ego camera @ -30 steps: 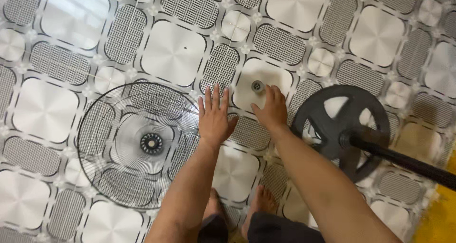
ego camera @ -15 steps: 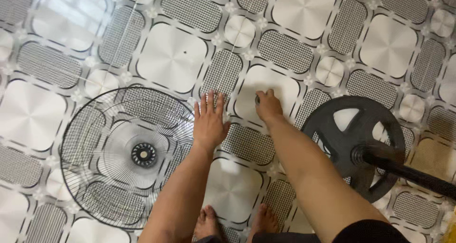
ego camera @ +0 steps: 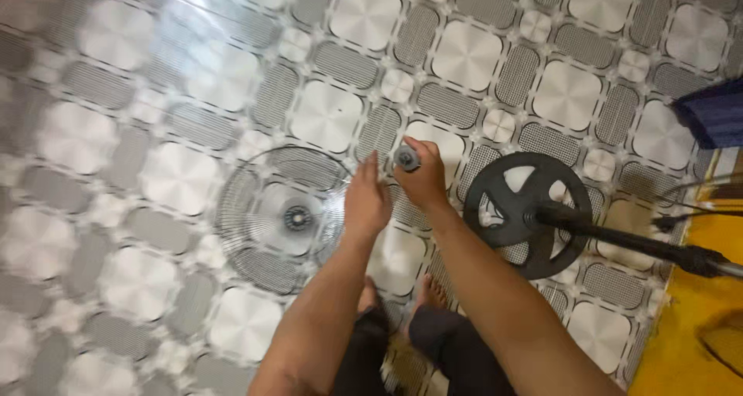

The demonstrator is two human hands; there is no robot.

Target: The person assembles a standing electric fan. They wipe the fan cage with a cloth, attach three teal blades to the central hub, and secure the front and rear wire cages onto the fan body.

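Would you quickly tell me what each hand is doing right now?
Left hand: open, fingers straight, holding nothing, above the wire fan grille.
Right hand: closed on a small round grey knob, lifted off the tiled floor.

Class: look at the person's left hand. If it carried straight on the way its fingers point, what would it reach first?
Probably bare floor tiles. The left hand points up the picture, passing between the fan grille and the small grey knob in the right hand, though depth is unclear.

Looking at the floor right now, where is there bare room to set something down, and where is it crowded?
Bare tile floor lies left of the wire fan guard and beyond both hands. It is crowded between the guard and the black round stand base, where the hands and feet are.
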